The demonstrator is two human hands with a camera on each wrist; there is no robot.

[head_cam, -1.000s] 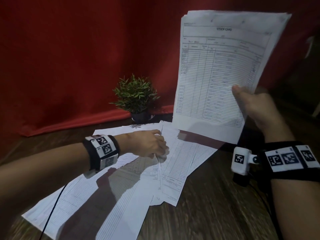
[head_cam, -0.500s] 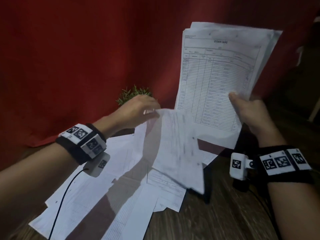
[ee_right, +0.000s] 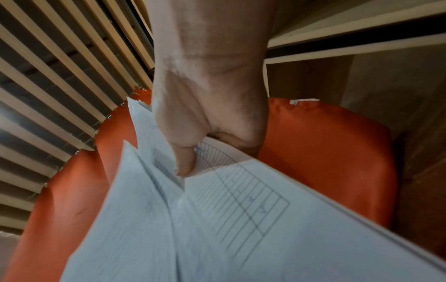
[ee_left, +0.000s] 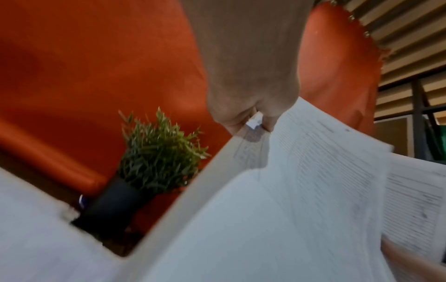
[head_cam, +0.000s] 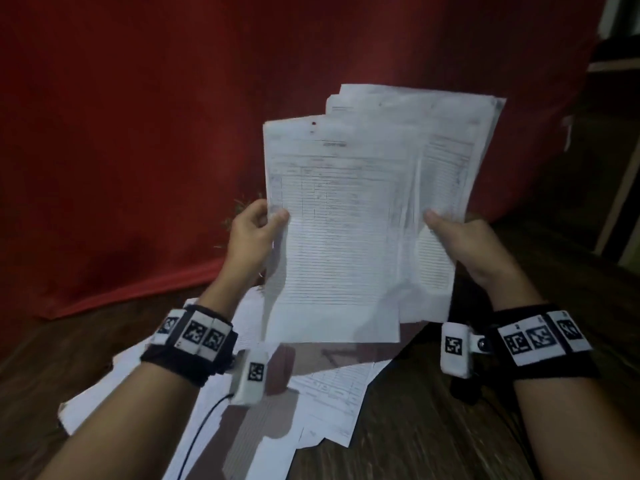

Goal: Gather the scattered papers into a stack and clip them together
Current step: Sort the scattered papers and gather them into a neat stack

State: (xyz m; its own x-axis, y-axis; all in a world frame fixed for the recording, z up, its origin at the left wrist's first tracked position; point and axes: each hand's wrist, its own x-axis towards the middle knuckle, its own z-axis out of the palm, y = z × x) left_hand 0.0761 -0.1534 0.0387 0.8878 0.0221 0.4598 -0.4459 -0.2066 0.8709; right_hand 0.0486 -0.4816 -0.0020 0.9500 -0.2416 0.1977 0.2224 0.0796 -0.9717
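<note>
A loose stack of printed forms (head_cam: 446,161) is held upright in the air by my right hand (head_cam: 457,237), thumb on its front near the lower right edge. My left hand (head_cam: 258,226) pinches the left edge of a single printed sheet (head_cam: 332,230) that lies against the front of the stack. In the left wrist view the fingers (ee_left: 241,118) pinch that sheet's (ee_left: 301,171) edge. In the right wrist view my thumb (ee_right: 184,162) presses on the stack (ee_right: 241,209). Several more sheets (head_cam: 325,393) lie scattered on the dark wooden table (head_cam: 433,427) below. No clip is visible.
A small green plant in a black pot (ee_left: 154,162) stands at the table's back, mostly hidden behind my left hand in the head view. A red cloth backdrop (head_cam: 138,133) hangs behind the table. Pale shelving (head_cam: 616,168) stands at the far right.
My left hand lifted one sheet off the table and brought it up and right against the front of the stack. My right hand lowered the stack slightly.
</note>
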